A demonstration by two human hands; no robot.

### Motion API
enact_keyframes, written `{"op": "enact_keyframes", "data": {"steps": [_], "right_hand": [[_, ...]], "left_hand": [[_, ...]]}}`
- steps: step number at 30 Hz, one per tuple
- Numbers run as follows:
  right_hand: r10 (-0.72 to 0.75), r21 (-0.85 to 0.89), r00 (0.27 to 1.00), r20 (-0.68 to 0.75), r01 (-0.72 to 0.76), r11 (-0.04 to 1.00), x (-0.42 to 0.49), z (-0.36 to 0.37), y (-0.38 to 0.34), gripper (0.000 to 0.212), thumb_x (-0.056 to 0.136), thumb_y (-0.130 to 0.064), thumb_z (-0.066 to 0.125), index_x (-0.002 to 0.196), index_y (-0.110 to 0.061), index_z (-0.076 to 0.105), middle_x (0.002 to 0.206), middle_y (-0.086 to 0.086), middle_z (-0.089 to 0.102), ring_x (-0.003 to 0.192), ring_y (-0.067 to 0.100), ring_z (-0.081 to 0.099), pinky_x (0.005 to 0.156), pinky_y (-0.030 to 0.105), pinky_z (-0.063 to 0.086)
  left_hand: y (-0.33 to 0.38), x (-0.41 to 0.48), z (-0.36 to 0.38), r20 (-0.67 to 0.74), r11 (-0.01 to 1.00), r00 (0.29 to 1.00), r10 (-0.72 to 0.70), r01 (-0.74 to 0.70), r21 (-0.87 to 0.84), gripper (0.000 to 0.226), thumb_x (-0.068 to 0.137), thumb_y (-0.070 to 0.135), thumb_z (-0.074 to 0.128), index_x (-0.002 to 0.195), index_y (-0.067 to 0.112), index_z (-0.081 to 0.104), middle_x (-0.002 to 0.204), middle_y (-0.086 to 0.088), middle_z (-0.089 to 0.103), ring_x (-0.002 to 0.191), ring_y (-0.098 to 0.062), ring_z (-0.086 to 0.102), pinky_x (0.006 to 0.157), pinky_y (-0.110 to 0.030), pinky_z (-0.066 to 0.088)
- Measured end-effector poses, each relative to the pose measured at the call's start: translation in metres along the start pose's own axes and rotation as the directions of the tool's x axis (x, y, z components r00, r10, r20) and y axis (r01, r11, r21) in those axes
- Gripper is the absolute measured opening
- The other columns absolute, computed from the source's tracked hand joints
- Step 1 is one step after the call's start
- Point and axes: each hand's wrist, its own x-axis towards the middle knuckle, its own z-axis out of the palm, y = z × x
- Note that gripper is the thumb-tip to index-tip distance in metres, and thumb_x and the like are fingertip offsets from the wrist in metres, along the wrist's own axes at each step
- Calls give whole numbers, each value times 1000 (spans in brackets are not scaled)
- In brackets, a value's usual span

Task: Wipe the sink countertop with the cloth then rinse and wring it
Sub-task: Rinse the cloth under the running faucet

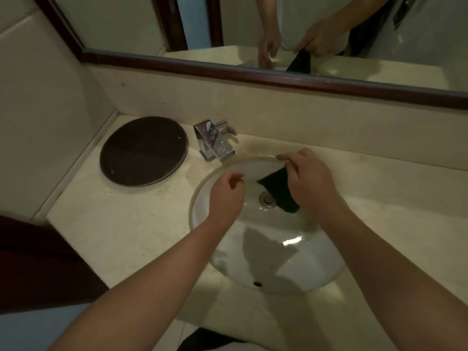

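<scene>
Dark cloth point(278, 191) is pinched by right hand point(311, 183), hung over sink point(314, 274) near back rim. Left hand point(226, 196) held loosely curled, grasping nothing, beside it.

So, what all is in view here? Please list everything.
counter: 1, cream, along the wall
sink: 1, white, set in the counter
drain: 1, silver, sink bottom
tap: 1, chrome, behind the sink, left
disc: 1, dark brown, on the counter left of the tap
mirror: 1, dark wooden frame, wall above
cloth: 1, black, hanging into the sink
left hand: 1, empty, over the sink's left side
right hand: 1, pinches the cloth's top
</scene>
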Motion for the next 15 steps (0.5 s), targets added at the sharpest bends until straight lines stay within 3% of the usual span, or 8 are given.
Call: {"op": "enact_keyframes", "data": {"steps": [3,7,10,15], "right_hand": [[-13,6,998,-66,13,1000,9,-6,-11,29,100,-19,42,114,-22,67,99,-8,48,96,17,56,83,30,44],[-197,6,980,15,197,980,24,-12,-29,29,97,-22,40,106,-23,68,94,-10,53,87,12,53,77,28,40],[-239,-11,959,154,243,970,36,-19,-31,31,94,-25,38,102,-23,69,95,-7,64,92,17,60,79,30,44],[-128,-252,940,316,213,944,45,-18,-18,30,100,-21,40,114,-22,67,106,1,57,100,26,58,80,32,40]], "left_hand": [[13,7,3,125,989,983,137,-128,-72,25,92,20,60,118,22,60,104,11,63,98,-2,60,72,-10,45],[18,19,11,249,930,900,357,-368,-3,47,81,37,68,124,27,52,115,5,57,108,-11,55,87,-23,49],[18,34,7,213,886,888,407,-440,143,31,80,16,56,110,22,61,98,1,62,90,-19,59,75,-37,51],[11,45,-11,191,874,903,385,-423,238,30,83,5,49,105,19,64,96,1,63,87,-15,56,74,-29,46]]}}
